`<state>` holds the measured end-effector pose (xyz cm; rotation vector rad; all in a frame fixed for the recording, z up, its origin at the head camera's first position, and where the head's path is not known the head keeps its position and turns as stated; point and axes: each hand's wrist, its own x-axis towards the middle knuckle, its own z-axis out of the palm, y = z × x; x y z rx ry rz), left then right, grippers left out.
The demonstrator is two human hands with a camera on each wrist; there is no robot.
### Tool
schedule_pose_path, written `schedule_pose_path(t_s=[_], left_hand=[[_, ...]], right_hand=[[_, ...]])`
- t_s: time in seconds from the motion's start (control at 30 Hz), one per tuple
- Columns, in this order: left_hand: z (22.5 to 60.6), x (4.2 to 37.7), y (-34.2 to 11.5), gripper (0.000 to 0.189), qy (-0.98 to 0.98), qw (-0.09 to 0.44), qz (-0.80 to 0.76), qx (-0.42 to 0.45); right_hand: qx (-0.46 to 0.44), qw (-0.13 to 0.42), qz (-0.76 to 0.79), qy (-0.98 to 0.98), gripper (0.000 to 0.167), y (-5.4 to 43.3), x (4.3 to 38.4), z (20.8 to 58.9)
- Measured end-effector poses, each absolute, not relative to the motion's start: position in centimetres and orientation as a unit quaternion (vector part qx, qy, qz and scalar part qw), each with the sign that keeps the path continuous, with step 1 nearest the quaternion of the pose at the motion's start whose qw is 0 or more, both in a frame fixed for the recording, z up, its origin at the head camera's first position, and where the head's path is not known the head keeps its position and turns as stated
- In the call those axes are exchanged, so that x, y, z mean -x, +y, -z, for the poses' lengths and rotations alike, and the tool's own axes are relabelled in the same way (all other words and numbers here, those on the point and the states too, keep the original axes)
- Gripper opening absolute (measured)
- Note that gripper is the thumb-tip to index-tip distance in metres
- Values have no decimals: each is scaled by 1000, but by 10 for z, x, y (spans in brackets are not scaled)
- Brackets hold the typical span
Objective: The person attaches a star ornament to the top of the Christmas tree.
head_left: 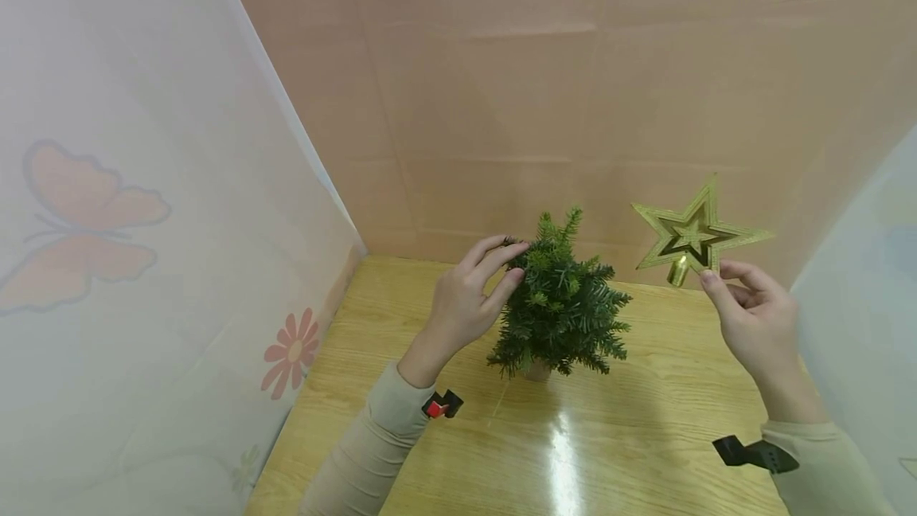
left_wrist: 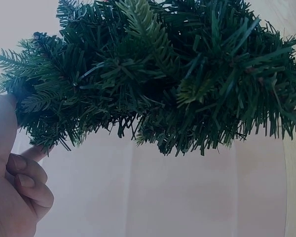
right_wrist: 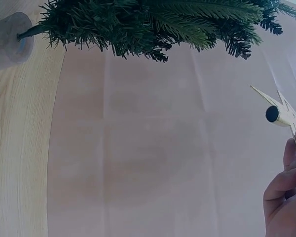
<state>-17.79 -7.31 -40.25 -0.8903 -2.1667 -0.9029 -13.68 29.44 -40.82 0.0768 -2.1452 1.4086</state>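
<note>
A small artificial Christmas tree stands upright on the wooden table, its green branches filling the top of the left wrist view. My left hand is at the tree's upper left side, thumb and fingers pinching a branch; the needles hide part of the fingertips. Off to the right, my right hand holds a gold star tree topper by one lower point, between thumb and fingers. The star is raised above the table, apart from the tree. Its hollow round socket faces the camera in the right wrist view.
The tree's pale round base rests on the wooden table. A tan back wall rises behind the table. A white side panel with butterfly and flower prints stands at the left, and another pale panel at the right.
</note>
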Motion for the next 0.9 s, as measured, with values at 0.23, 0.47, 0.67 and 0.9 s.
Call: schedule_pose_path(t_s=[0.23, 0.47, 0.67, 0.9], left_hand=[[403, 178, -74, 49, -819, 313, 343, 338], [402, 178, -73, 48, -820, 312, 343, 337], [402, 178, -73, 49, -821, 312, 342, 334], [403, 180, -73, 49, -819, 316, 335, 342]], right_hand=[[-29, 286, -526, -800, 11, 292, 138, 403], [-40, 297, -526, -796, 12, 287, 139, 396], [-42, 294, -523, -799, 11, 283, 139, 390], [-57, 300, -530, -791, 14, 279, 142, 389]])
